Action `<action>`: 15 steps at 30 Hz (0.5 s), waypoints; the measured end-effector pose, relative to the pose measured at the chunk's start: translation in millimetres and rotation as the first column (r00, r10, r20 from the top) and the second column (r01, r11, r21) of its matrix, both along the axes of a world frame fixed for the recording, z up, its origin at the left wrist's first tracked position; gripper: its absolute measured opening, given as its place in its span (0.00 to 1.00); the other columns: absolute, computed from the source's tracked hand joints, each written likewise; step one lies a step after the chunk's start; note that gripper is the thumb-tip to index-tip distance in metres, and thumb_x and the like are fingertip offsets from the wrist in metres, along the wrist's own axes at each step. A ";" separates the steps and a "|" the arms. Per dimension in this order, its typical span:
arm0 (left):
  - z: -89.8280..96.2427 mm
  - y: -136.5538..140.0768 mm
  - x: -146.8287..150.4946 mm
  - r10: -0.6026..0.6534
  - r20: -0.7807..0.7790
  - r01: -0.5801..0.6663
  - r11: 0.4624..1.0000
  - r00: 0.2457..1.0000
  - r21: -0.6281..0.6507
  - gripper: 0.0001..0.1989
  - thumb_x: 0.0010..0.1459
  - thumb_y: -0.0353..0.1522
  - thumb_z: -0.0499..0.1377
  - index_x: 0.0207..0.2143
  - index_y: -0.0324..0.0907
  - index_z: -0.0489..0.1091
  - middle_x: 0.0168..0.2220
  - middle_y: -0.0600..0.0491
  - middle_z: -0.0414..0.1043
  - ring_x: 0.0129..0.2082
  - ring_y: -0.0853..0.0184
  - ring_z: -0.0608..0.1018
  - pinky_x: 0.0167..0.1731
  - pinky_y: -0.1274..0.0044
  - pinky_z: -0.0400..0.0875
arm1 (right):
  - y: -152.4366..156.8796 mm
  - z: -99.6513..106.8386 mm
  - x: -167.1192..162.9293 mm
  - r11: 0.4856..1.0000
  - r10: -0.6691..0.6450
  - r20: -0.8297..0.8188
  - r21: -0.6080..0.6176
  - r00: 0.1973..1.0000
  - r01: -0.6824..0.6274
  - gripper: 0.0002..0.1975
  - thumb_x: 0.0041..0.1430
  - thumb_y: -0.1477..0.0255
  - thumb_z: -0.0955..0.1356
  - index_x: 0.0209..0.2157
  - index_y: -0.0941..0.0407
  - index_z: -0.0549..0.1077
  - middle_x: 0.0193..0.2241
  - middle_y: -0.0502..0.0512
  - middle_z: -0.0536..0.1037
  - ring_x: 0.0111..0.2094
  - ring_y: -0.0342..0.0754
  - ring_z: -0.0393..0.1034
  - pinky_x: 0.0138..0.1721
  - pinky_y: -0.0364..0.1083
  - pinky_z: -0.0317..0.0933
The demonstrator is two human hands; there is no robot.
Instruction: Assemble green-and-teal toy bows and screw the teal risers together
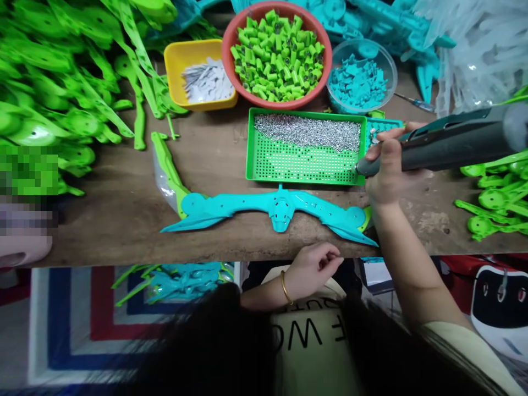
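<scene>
My right hand (pixel 388 170) is wrapped round a grey electric screwdriver (pixel 449 144), its tip over the right end of a green perforated basket (pixel 280 176) of small metal screws (pixel 309 132). My left hand (pixel 312 267) is at the table's front edge, fingers curled in; whatever they hold, if anything, is hidden. Beyond it lies a turquoise plastic toy bow body (pixel 247 202), wing-shaped, with a knob-like centre. A green limb with a clear strip (pixel 167 176) stands out from its left end. The right end shows a bit of green, partly covered by my right forearm.
A red bowl (pixel 277 103) of green caps, a yellow tub (pixel 173 74) of white pieces and a clear tub (pixel 391 77) of turquoise parts stand behind the basket. Green parts (pixel 58 82) pile up left; more green parts (pixel 495 201) lie right. A screwdriver (pixel 418 103) lies behind.
</scene>
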State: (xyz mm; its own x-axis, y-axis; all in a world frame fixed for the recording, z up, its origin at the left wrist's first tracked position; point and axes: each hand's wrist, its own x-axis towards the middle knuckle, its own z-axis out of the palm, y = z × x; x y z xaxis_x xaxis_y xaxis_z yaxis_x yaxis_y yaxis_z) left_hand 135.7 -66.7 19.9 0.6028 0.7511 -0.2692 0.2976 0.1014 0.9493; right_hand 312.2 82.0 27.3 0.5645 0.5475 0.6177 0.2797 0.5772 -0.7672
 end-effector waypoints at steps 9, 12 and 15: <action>-0.6 8.0 15.7 0.145 0.161 0.016 0.694 0.976 -0.720 0.21 0.53 0.47 0.62 0.37 0.39 0.65 0.25 0.58 0.68 0.16 0.74 0.73 0.14 0.83 0.63 | -0.5 -0.1 -1.8 0.999 0.047 0.008 0.025 0.999 -0.047 0.16 0.55 0.59 0.72 0.42 0.46 0.67 0.28 0.42 0.72 0.17 0.37 0.62 0.17 0.41 0.59; 1.9 11.1 23.0 0.207 0.205 0.038 0.608 0.957 -0.793 0.24 0.51 0.48 0.64 0.38 0.39 0.64 0.24 0.57 0.70 0.17 0.72 0.75 0.15 0.82 0.67 | -6.1 14.4 2.6 0.997 0.062 -0.010 0.036 0.998 -0.061 0.14 0.55 0.62 0.72 0.43 0.45 0.69 0.30 0.44 0.74 0.17 0.36 0.63 0.18 0.42 0.60; 4.4 11.7 33.9 0.272 0.178 0.011 0.518 0.946 -0.855 0.22 0.52 0.48 0.63 0.35 0.40 0.62 0.24 0.56 0.71 0.18 0.70 0.76 0.15 0.82 0.67 | -32.5 43.1 9.4 0.997 0.065 -0.024 0.047 0.998 -0.064 0.10 0.57 0.62 0.71 0.41 0.46 0.72 0.29 0.45 0.74 0.17 0.37 0.62 0.16 0.42 0.58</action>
